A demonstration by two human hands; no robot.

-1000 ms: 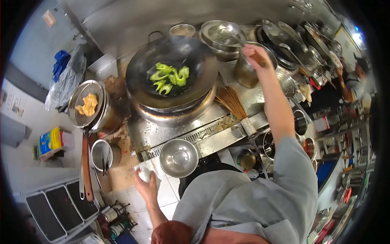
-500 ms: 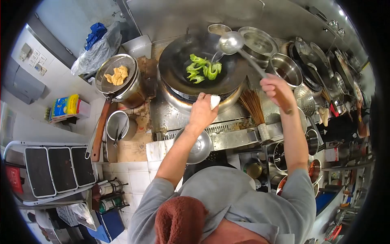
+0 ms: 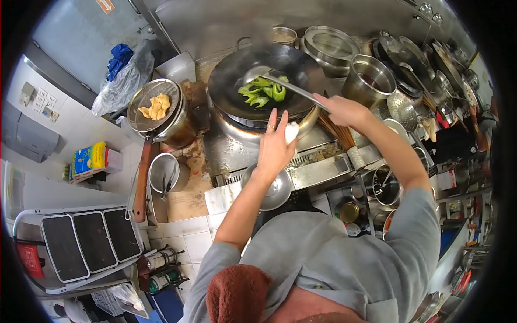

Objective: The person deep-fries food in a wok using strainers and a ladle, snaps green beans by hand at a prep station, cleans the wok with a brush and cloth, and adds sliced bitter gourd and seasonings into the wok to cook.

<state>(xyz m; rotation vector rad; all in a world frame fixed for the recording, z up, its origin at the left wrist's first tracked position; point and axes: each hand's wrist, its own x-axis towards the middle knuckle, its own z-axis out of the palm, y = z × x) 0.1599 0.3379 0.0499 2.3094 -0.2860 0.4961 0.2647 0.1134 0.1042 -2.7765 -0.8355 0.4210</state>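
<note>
A black wok [image 3: 225, 81] sits on the burner in front of me, with a small pile of green vegetable pieces [image 3: 262, 92] in its middle. My right hand [image 3: 344, 114] is closed around the handle of a metal ladle [image 3: 301, 92]. The ladle's bowl is inside the wok, at the back left of the greens. My left hand [image 3: 276, 146] is at the wok's near rim, two fingers stretched toward it. A folded white cloth [image 3: 292, 132] is held at the thumb side of that hand.
To the left, a strainer [image 3: 141, 97] with yellowish pieces rests on a pot. Behind the wok's right side stand a lidded pot [image 3: 331, 46] and a tall pot of dark liquid [image 3: 371, 75]. A bamboo brush [image 3: 353, 156] and a metal bowl [image 3: 276, 191] are nearer me.
My right hand has moved left and forward, bringing the ladle from above the wok's right side down into it beside the greens. Two left fingers have straightened.
</note>
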